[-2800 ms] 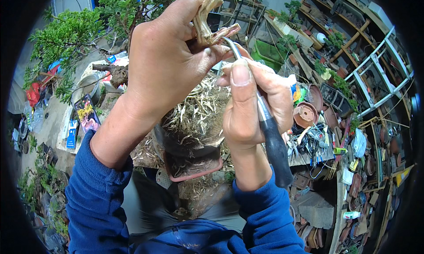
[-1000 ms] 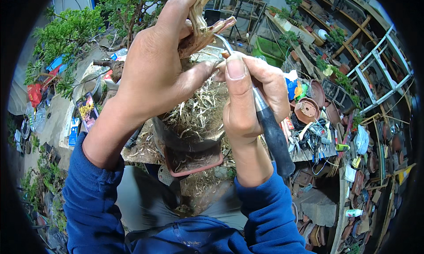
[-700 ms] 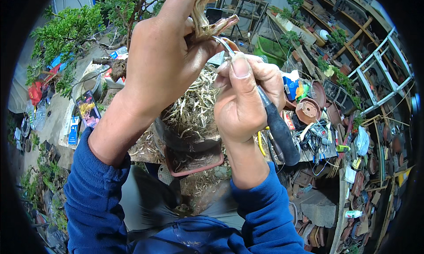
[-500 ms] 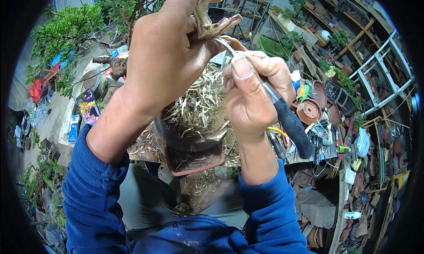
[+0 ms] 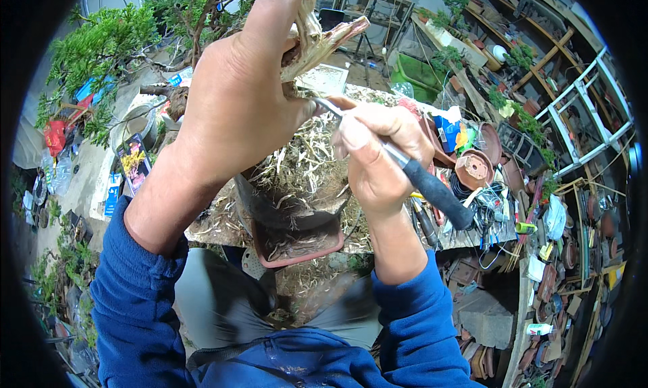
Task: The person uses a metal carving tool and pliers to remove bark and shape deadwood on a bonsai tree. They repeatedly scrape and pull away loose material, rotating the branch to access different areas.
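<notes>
A pale, twisted piece of stripped wood (image 5: 322,42) stands up in front of me, its upper end cut off by the picture's edge. My left hand (image 5: 239,98) is closed around its lower part. In my right hand (image 5: 386,148) is a carving tool (image 5: 435,191) with a black handle and a thin metal shaft. The shaft slants up and left, and its tip lies close to my left thumb at the wood's lower end; whether it touches the wood is hidden. Below the hands, pale shavings (image 5: 307,152) cover the worktop around a reddish-brown rectangular pot (image 5: 300,261).
Right of the pot lie tools and wires (image 5: 489,209) and a round clay pot (image 5: 474,169). Green juniper branches (image 5: 108,47) reach in from the left above a grey bucket (image 5: 140,121). A metal ladder (image 5: 574,111) leans by wooden shelves at the right.
My right hand has shifted left and slightly down with the carving tool. My left hand has turned a little, and more of the wood shows above its thumb.
</notes>
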{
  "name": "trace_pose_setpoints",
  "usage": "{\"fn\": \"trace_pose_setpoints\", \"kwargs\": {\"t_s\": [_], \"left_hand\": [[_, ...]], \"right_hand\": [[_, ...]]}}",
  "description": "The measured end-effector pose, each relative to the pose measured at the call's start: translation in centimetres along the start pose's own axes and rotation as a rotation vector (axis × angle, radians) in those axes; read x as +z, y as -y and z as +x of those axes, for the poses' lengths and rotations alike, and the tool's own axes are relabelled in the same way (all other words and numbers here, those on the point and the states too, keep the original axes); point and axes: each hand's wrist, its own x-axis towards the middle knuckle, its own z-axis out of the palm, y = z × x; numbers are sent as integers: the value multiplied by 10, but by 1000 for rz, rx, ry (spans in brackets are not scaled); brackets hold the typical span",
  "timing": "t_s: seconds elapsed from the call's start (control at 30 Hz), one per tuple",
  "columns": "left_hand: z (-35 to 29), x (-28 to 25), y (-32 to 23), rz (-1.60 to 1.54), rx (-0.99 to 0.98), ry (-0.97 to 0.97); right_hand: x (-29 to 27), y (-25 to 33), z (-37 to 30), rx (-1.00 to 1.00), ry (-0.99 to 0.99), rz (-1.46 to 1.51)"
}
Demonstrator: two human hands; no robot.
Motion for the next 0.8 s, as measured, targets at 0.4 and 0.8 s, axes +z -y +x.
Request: {"fn": "trace_pose_setpoints", "kwargs": {"t_s": [0.4, 0.8], "left_hand": [[-7, -7, 11, -39, -51, 166], [-2, 6, 64, -721, 249, 184]], "right_hand": [[20, 21, 39, 81, 168, -521], [16, -5, 12, -50, 107, -789]]}}
